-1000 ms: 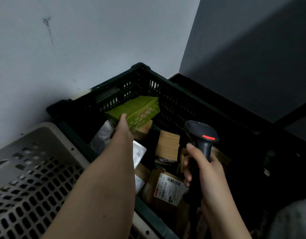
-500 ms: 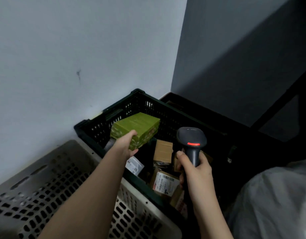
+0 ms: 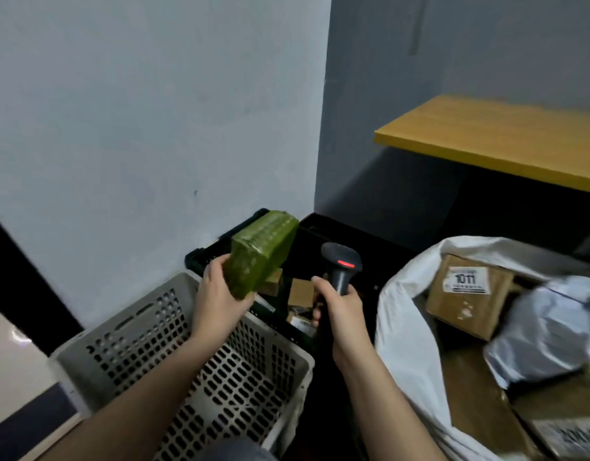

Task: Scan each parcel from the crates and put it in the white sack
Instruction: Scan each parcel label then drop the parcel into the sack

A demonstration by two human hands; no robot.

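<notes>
White sack [image 3: 400,331] sits open on the right with a brown box [image 3: 466,291] and a grey mailer [image 3: 550,331] inside, grey crate [image 3: 174,327] lower left, black crate [image 3: 200,261] behind it. Left hand [image 3: 217,301] grips the green parcel [image 3: 262,252], tilted up above the black crate, and right hand [image 3: 340,307] is wrapped round the scanner [image 3: 342,264] handle just beside it

Glossy film-wrapped green parcel [image 3: 262,252]; matt black plastic scanner [image 3: 341,266]; perforated grey plastic crate [image 3: 200,354]; cardboard box [image 3: 466,294].
</notes>
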